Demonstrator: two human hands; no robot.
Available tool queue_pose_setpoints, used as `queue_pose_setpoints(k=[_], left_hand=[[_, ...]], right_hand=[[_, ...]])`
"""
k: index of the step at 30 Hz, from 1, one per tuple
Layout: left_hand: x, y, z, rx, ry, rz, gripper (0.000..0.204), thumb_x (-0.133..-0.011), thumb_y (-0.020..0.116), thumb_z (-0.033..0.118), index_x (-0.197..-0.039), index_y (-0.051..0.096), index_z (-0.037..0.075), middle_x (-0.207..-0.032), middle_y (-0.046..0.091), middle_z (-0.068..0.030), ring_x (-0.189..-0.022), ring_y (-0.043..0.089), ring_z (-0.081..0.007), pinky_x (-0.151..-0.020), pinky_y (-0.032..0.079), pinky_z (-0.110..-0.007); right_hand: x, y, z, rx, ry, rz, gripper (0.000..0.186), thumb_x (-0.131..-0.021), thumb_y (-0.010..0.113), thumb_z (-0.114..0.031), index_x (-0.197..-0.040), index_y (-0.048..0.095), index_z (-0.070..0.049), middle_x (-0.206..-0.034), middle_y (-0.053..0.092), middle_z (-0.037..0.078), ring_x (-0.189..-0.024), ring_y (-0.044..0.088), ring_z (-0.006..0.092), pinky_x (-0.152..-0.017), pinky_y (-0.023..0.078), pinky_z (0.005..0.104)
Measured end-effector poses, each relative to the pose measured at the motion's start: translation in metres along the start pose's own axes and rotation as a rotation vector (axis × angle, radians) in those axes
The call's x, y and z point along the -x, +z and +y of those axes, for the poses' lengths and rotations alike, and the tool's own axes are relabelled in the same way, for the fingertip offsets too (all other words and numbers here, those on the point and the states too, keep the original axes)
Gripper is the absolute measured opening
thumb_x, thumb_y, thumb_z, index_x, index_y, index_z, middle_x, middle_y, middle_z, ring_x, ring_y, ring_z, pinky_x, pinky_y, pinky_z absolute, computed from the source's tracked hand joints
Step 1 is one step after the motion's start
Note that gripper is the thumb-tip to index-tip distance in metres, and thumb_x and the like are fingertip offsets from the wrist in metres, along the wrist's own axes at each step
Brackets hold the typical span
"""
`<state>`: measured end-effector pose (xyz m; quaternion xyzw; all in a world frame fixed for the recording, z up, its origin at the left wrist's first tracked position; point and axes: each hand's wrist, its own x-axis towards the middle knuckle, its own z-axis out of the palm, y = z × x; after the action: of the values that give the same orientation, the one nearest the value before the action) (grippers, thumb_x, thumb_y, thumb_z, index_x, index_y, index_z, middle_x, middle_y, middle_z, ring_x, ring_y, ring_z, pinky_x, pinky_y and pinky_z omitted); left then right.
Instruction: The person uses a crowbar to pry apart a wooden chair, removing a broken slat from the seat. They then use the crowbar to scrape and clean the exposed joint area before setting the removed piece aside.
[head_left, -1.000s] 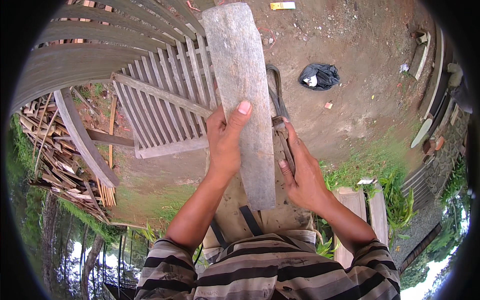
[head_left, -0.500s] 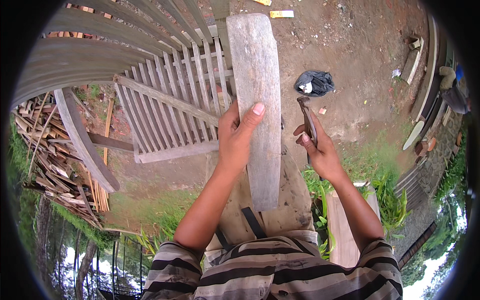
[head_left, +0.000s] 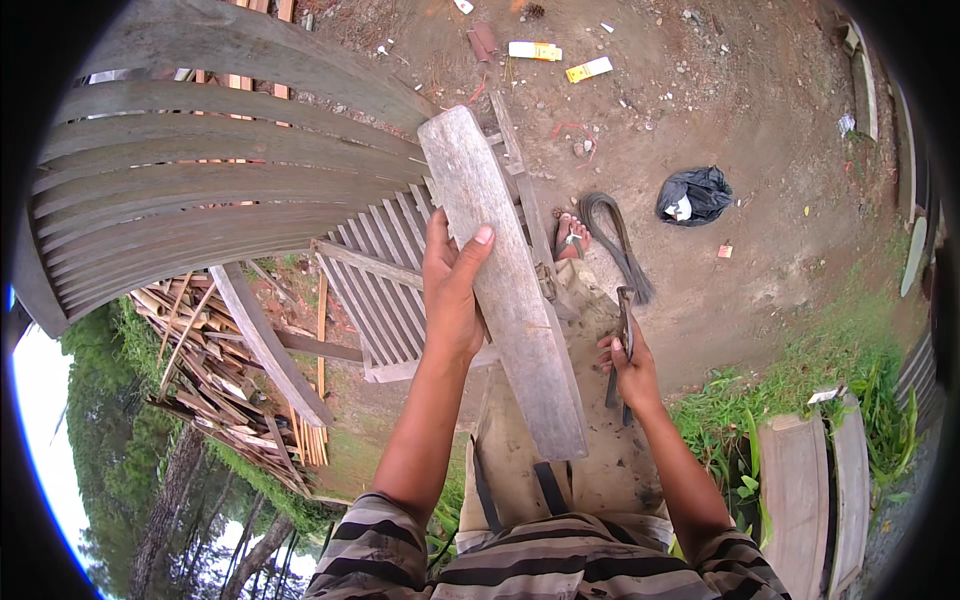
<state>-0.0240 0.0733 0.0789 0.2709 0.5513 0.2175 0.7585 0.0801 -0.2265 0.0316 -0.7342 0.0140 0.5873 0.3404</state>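
Note:
My left hand (head_left: pixel 455 300) grips a weathered grey wooden board (head_left: pixel 505 280) by its left edge, thumb on top. The board is held up in front of me, tilted with its far end to the left. Its near end hangs over my trousers. My right hand (head_left: pixel 632 372) is closed round dark metal pincers (head_left: pixel 626 325), to the right of the board and apart from it. The handles point down below my fingers. Beyond the board stands a slatted wooden bench (head_left: pixel 380 280), partly hidden by the board and my left hand.
A pile of scrap wood (head_left: pixel 215 370) lies at the left. On the dirt ahead are a black plastic bag (head_left: pixel 705 195), a dark coiled strap (head_left: pixel 618 245) and yellow-white packets (head_left: pixel 588 70). Wooden planks (head_left: pixel 795 480) lie in the grass at right.
The board has tilted, its far end swinging left. My right hand with the pincers has come lower and nearer to me. The whole view has shifted, showing more ground ahead.

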Motion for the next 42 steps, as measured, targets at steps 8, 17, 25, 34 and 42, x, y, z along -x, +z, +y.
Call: queue_pose_setpoints(k=[8,17,25,34,42], left_hand=[[-0.022,0.02,0.019,-0.152,0.138,0.075,0.083,-0.096,0.073,0.015,-0.163,0.025,0.005,-0.145,0.054,-0.0165,-0.126,0.057,-0.0226,-0.105,0.049,-0.036],[-0.036,0.025,0.016,-0.2,0.228,0.114,0.086,-0.091,0.078,0.017,-0.162,0.03,0.005,-0.15,0.051,-0.0146,-0.131,0.054,-0.0231,-0.111,0.043,-0.035],[-0.043,0.03,0.016,-0.174,0.283,0.083,0.085,-0.091,0.08,0.015,-0.16,0.033,0.002,-0.149,0.051,-0.0158,-0.132,0.053,-0.0229,-0.111,0.043,-0.036],[-0.056,0.034,0.018,-0.037,0.241,0.1,0.084,-0.087,0.085,0.015,-0.153,0.035,-0.002,-0.121,0.068,-0.0206,-0.104,0.07,-0.0198,-0.087,0.058,-0.033],[-0.068,0.028,0.008,-0.002,0.288,0.044,0.072,-0.086,0.087,0.013,-0.138,0.038,-0.003,-0.119,0.067,-0.023,-0.105,0.07,-0.0225,-0.087,0.06,-0.034]], right_hand=[[0.0,-0.022,0.02,-0.11,0.002,0.099,0.049,-0.111,0.051,-0.018,-0.157,0.038,-0.01,-0.105,0.068,0.007,-0.08,0.064,0.0139,-0.069,0.055,0.0284],[-0.004,-0.028,0.036,-0.11,0.005,0.132,0.046,-0.11,0.051,-0.016,-0.153,0.04,-0.006,-0.104,0.068,0.007,-0.078,0.064,0.0129,-0.069,0.054,0.0285],[-0.013,-0.005,-0.017,-0.09,-0.12,0.13,0.044,-0.111,0.052,-0.021,-0.151,0.045,-0.005,-0.095,0.067,0.006,-0.076,0.062,0.0113,-0.069,0.053,0.0281],[-0.059,0.049,-0.175,-0.085,-0.472,-0.008,0.044,-0.109,0.057,-0.029,-0.138,0.056,0.003,-0.094,0.064,0.005,-0.079,0.059,0.011,-0.069,0.051,0.0275],[-0.137,0.09,-0.268,-0.186,-0.55,-0.204,0.049,-0.098,0.074,-0.024,-0.135,0.058,0.003,-0.119,0.071,0.011,-0.105,0.066,0.0139,-0.091,0.054,0.0317]])
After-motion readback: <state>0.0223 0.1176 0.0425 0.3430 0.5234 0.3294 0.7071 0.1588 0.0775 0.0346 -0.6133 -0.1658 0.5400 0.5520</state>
